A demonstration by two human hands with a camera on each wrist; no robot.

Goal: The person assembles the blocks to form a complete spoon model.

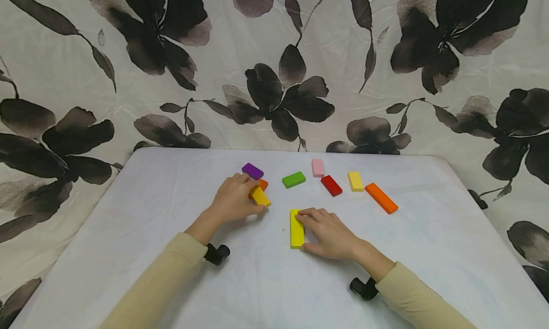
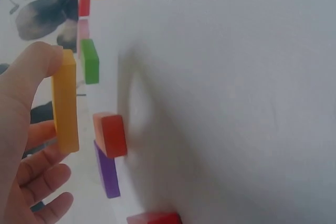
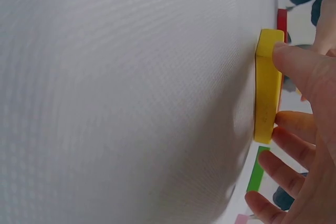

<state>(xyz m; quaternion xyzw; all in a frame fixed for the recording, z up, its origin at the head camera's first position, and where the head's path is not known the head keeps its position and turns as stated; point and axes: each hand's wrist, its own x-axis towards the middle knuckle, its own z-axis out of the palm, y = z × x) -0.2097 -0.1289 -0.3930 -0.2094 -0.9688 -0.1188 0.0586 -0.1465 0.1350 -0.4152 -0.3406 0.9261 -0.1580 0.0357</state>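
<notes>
My left hand (image 1: 233, 198) pinches an amber-yellow block (image 1: 260, 196) between thumb and fingers; in the left wrist view this amber block (image 2: 65, 103) is raised off the table. Beside that hand lie an orange block (image 1: 263, 184), partly hidden, and a purple block (image 1: 252, 170). A red block (image 2: 157, 218) shows at the bottom of the left wrist view. My right hand (image 1: 330, 233) grips a bright yellow block (image 1: 297, 230) lying on the table, thumb at its near end and index finger toward the far end; the other fingers hang off it, as the right wrist view shows.
Behind the hands lie a green block (image 1: 293, 179), a pink block (image 1: 318, 168), a red block (image 1: 331, 186), a pale yellow block (image 1: 355, 181) and a long orange block (image 1: 381, 198). A white cloth covers the table (image 1: 257, 291); a floral curtain (image 1: 214, 66) hangs behind it.
</notes>
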